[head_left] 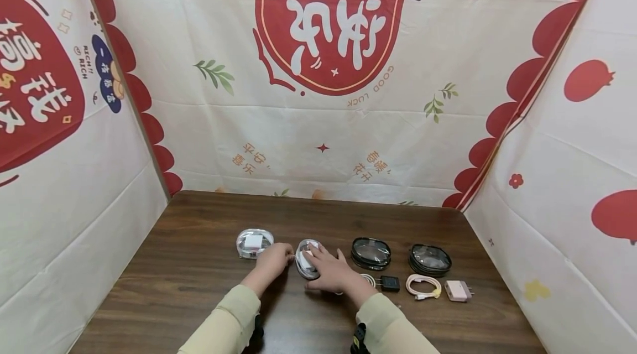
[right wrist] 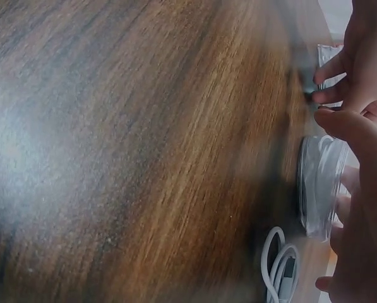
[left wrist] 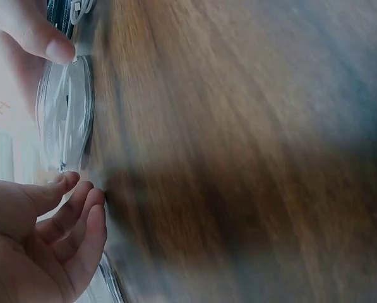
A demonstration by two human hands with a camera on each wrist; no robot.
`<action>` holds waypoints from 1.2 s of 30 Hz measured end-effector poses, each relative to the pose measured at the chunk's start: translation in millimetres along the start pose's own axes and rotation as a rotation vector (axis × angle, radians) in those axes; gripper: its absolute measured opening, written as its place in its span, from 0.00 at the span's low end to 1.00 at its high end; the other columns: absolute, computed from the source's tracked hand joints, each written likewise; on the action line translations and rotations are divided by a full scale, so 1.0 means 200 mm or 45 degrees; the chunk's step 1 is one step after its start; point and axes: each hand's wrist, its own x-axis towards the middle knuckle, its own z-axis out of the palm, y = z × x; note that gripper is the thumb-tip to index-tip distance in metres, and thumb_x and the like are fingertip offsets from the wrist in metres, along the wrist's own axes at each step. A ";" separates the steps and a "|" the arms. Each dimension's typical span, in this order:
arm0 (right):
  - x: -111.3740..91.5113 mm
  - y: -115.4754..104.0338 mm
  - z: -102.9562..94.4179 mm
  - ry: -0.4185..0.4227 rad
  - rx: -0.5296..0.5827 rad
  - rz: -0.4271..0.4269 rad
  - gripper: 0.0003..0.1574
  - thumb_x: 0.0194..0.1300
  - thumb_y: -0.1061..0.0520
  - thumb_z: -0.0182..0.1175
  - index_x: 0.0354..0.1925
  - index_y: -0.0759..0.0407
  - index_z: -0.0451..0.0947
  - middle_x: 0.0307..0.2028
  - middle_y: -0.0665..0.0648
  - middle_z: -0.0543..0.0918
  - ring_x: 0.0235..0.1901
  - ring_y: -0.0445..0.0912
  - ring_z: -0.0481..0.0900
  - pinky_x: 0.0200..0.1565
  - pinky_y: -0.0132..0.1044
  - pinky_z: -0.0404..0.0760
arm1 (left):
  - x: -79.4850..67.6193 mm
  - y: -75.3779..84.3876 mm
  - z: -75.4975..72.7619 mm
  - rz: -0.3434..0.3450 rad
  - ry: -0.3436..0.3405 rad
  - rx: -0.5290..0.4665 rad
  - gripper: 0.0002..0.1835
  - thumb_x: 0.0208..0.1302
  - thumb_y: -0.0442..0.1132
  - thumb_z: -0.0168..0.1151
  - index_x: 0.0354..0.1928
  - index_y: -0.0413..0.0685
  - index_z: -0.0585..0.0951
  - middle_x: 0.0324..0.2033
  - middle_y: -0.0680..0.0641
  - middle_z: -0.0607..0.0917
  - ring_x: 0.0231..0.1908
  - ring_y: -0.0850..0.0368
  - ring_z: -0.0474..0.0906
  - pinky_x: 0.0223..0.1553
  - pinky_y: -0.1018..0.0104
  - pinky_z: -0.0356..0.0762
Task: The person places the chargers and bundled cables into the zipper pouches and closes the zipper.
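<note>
A clear zipper pouch (head_left: 307, 259) holding a white charger and cable lies at mid-table between both hands. My left hand (head_left: 275, 263) pinches at its left end, where the left wrist view shows a small zipper pull (left wrist: 62, 167) by the thumb and fingertips. Across the pouch's top rests my right hand (head_left: 332, 272), fingers spread and thumb toward the near side. In the right wrist view the pouch (right wrist: 321, 189) shows beneath those fingers. A second clear pouch (head_left: 255, 243) with a white charger lies beyond my left hand.
To the right lie two black-edged clear pouches (head_left: 370, 253) (head_left: 430, 260). Nearer are a black charger (head_left: 390, 283), a partly hidden white cable (right wrist: 283, 268), a coiled pinkish cable (head_left: 423, 286) and a pink-and-white charger (head_left: 458, 291). Printed cloth walls (head_left: 318, 138) surround the wooden table (head_left: 164, 282).
</note>
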 end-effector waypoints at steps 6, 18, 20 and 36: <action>0.00 -0.02 0.00 -0.015 0.001 -0.010 0.54 0.58 0.31 0.61 0.76 0.42 0.52 0.76 0.48 0.49 0.74 0.50 0.43 0.65 0.68 0.46 | -0.01 -0.03 -0.01 0.032 -0.021 -0.002 0.10 0.64 0.36 0.62 0.24 0.48 0.79 0.16 0.57 0.72 0.20 0.61 0.68 0.25 0.64 0.68; 0.00 -0.03 -0.01 -0.010 0.041 -0.037 0.53 0.59 0.35 0.62 0.76 0.45 0.53 0.76 0.51 0.50 0.74 0.52 0.43 0.64 0.69 0.46 | -0.05 -0.04 -0.02 0.089 -0.045 -0.046 0.09 0.61 0.33 0.62 0.23 0.48 0.79 0.14 0.57 0.73 0.17 0.64 0.69 0.22 0.66 0.68; 0.00 -0.03 0.00 -0.009 0.042 -0.037 0.53 0.59 0.35 0.62 0.76 0.44 0.52 0.76 0.51 0.50 0.74 0.52 0.43 0.64 0.69 0.46 | -0.05 -0.03 -0.02 0.109 -0.053 -0.031 0.08 0.61 0.34 0.64 0.23 0.48 0.79 0.14 0.57 0.74 0.17 0.64 0.69 0.23 0.66 0.67; -0.01 -0.02 0.00 0.007 0.040 -0.011 0.56 0.56 0.34 0.64 0.76 0.45 0.52 0.76 0.51 0.50 0.74 0.51 0.43 0.64 0.68 0.49 | -0.10 0.05 -0.05 0.128 -0.266 -0.207 0.08 0.63 0.32 0.62 0.25 0.43 0.79 0.17 0.50 0.78 0.16 0.63 0.70 0.18 0.69 0.71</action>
